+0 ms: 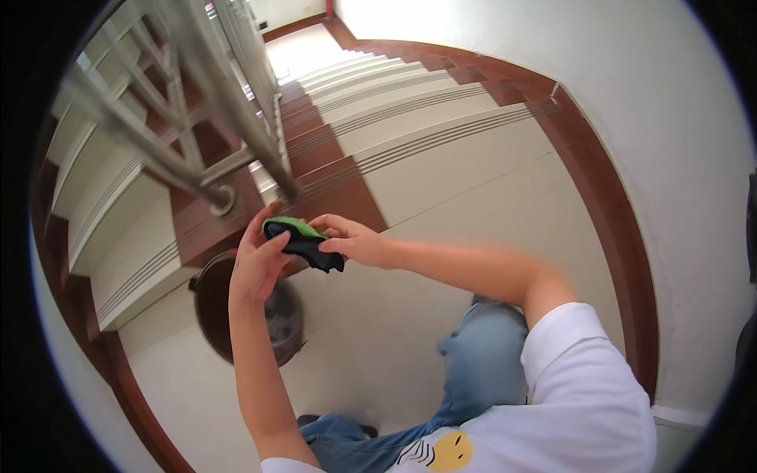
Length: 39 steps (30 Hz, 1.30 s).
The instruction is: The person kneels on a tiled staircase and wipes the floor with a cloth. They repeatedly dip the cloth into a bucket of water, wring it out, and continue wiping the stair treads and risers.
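Observation:
Between both hands is a small green and black item [301, 239], perhaps a scrubbing pad or cloth with a black side; its exact kind cannot be told. My left hand [260, 254] grips its left end, thumb on the black part and fingers around the green edge. My right hand [349, 239] pinches its right end, where loose black material hangs down. Below my left hand and forearm, a dark round bucket [216, 307] stands on the tiled floor, partly hidden by the arm; what it holds is unclear.
Tiled stairs [437, 130] with grooved edges descend ahead, and another flight [130, 260] lies at left. A metal railing [236, 118] stands between the flights, close beyond my hands. A white wall [668, 118] with a red-brown skirting [636, 260] curves along the right.

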Each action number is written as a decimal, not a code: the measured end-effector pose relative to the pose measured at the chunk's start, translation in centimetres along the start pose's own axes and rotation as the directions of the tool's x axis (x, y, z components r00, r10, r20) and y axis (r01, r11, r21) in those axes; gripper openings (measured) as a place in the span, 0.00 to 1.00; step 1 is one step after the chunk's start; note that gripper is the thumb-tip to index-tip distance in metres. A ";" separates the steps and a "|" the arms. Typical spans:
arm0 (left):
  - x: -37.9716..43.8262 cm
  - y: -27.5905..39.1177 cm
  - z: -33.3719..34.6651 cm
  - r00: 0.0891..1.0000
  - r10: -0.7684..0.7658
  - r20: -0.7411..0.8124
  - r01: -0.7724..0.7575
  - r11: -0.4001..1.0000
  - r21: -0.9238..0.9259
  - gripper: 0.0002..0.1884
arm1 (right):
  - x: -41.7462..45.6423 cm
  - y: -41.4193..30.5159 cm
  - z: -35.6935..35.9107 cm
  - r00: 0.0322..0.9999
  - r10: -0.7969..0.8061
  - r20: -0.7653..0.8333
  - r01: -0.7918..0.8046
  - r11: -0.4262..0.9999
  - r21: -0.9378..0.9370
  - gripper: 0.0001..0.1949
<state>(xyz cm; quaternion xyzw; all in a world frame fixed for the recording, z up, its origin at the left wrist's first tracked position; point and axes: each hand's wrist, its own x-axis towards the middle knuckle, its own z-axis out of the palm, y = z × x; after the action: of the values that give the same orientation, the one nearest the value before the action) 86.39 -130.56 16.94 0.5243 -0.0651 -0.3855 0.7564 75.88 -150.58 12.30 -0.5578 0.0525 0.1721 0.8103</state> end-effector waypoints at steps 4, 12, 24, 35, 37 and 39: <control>2.7 -2.9 8.5 0.994 -0.062 -0.094 0.076 0.986 0.148 0.34 | -4.3 -1.4 -8.4 0.994 -0.108 -0.024 0.104 0.989 -0.106 0.17; 7.2 -4.4 15.7 0.986 -0.006 -0.166 0.112 0.761 0.639 0.33 | -3.7 -0.8 -18.3 0.972 -0.224 -0.073 0.193 0.934 -0.301 0.13; 15.0 -7.7 17.2 0.882 -0.470 -0.025 0.280 0.482 0.830 0.25 | -9.5 -3.7 -28.1 0.921 -0.253 -0.297 0.107 0.896 -0.431 0.11; 28.2 -11.8 29.6 0.656 -0.054 0.753 -0.728 0.219 0.650 0.12 | -24.6 -12.2 -37.0 0.785 -0.054 -0.617 -0.124 0.962 -0.242 0.13; 28.3 -10.8 32.4 0.697 -0.093 0.711 -0.676 0.244 0.695 0.11 | -27.1 -13.4 -37.1 0.737 0.042 -0.675 -0.204 0.966 -0.162 0.14; 29.1 -11.2 34.0 0.725 -0.112 0.680 -0.625 0.309 0.717 0.10 | -29.5 -13.7 -39.0 0.720 0.108 -0.686 -0.303 0.938 -0.170 0.14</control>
<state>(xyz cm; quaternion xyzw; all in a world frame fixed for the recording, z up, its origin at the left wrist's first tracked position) 83.68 -176.51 13.59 0.6749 -0.6036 -0.2896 0.3104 57.02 -197.36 18.10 -0.6775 0.3767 0.0566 0.6292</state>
